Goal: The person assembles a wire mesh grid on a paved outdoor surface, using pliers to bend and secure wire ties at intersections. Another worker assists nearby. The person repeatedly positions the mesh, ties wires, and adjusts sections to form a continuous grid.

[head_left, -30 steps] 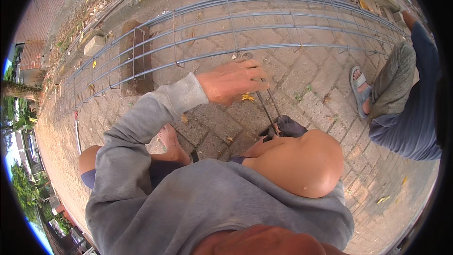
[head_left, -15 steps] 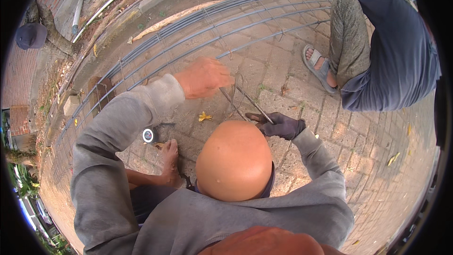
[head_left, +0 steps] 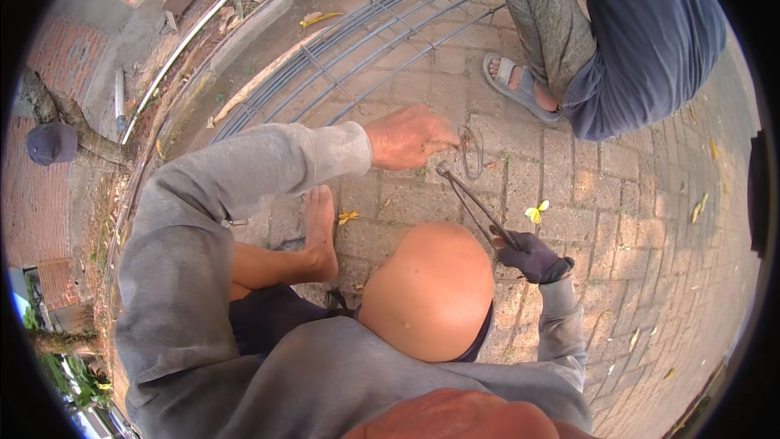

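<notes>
My bare left hand [head_left: 410, 136] is closed, its fingertips pinching a looped bundle of thin tie wire [head_left: 471, 154] that hangs above the paving. In my right hand [head_left: 532, 258], which wears a dark glove, I grip the handles of long metal pincers [head_left: 470, 195]. The pincers' head points up and left, close to the wire loop; I cannot tell whether they touch. My bent knee [head_left: 426, 293] is just below the pincers, and my bare foot [head_left: 318, 236] rests on the bricks to its left.
A long cage of steel rebar [head_left: 357, 36] lies across the far side, beside a concrete curb [head_left: 268, 28]. Another person in sandals [head_left: 520, 85] and a dark blue shirt is at the far right. A cap [head_left: 51, 144] rests by a tree trunk. Yellow petals [head_left: 536, 211] dot the brick paving.
My left hand has moved right with the wire, away from the rebar cage. My right hand has moved right and nearer with the pincers. The view has shifted, and the small round container is out of sight.
</notes>
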Demonstrator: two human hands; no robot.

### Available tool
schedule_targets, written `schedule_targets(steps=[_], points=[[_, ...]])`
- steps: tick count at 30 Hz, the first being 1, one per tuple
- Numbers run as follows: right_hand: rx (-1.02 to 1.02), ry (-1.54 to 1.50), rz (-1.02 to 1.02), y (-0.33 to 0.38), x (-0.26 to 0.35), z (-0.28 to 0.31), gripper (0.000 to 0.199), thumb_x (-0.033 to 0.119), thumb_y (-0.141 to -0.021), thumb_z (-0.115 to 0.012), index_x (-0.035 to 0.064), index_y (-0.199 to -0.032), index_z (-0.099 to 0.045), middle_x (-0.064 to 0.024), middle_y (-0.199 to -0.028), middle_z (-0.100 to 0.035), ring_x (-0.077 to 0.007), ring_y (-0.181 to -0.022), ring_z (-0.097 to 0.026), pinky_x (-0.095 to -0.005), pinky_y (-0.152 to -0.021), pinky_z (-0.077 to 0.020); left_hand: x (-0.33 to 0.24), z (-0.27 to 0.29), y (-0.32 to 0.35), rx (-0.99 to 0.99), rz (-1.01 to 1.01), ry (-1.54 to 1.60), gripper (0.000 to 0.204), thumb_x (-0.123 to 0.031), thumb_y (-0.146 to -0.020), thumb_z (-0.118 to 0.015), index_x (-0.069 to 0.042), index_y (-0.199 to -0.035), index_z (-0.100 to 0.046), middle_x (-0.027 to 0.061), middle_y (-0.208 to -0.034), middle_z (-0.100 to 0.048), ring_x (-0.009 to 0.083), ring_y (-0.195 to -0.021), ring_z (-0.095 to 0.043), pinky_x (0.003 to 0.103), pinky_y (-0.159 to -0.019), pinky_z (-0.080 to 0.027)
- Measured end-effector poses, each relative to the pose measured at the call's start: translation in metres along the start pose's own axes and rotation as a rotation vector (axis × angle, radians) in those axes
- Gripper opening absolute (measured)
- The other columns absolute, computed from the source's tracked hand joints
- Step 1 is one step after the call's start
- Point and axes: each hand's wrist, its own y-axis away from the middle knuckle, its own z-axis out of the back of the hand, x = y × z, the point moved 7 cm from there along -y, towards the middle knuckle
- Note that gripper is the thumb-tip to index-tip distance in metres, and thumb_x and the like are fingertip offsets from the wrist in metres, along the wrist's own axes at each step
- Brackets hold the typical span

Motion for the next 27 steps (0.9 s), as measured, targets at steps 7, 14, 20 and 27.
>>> schedule_targets(steps=[7, 14, 20, 27], points=[[-0.618, -0.078, 0.346, 0.061, 0.069, 0.035, 0.083, 0.034, -0.094, -0.078, -0.0011, -0.159, -0.040, -0.0210, -0.133, -0.063, -0.0268, -0.119, -0.063, -0.0383, -0.095, -0.0563, 0.016, 0.019, -0.017, 0.380, 0.516, 1.031, 0.026, -0.022, -0.109, -0.057, 0.001, -0.115, -0.067, 0.0028, -0.086, -0.067, 0.0114, -0.081, -0.065, 0.033, -0.077, -0.056], [-0.481, -0.397, 0.770, 0.031, 0.228, 0.029, 0.072, 0.022, -0.091, -0.082, -0.0015, -0.152, -0.051, -0.0075, -0.115, -0.069, -0.0137, -0.100, -0.065, -0.0282, -0.086, -0.0547, -0.012, 0.034, -0.017, 0.626, 0.346, 1.122, 0.025, -0.027, -0.107, -0.062, -0.002, -0.111, -0.067, 0.0009, -0.083, -0.064, 0.0102, -0.075, -0.062, 0.032, -0.074, -0.055], [-0.632, -0.070, 0.590, 0.020, 0.288, 0.017, 0.028, 0.012, -0.096, -0.073, -0.0016, -0.120, -0.072, -0.0093, -0.102, -0.078, -0.0204, -0.097, -0.073, -0.0343, -0.087, -0.0588, 0.024, 0.061, -0.001, 0.582, 0.258, 0.990, 0.021, -0.022, -0.107, -0.060, -0.003, -0.109, -0.069, 0.0004, -0.080, -0.060, 0.0094, -0.072, -0.061, 0.033, -0.074, -0.056], [-0.741, 1.610, 0.227, -0.004, 0.371, -0.023, 0.020, 0.013, -0.094, -0.066, 0.0074, -0.111, -0.076, -0.0186, -0.133, -0.065, -0.0405, -0.124, -0.061, -0.0502, -0.117, -0.0372, 0.095, 0.128, 0.018, 0.137, -0.142, 0.154, 0.022, -0.010, -0.102, -0.055, 0.002, -0.105, -0.073, 0.0162, -0.096, -0.072, 0.0319, -0.088, -0.069, 0.046, -0.084, -0.052]])
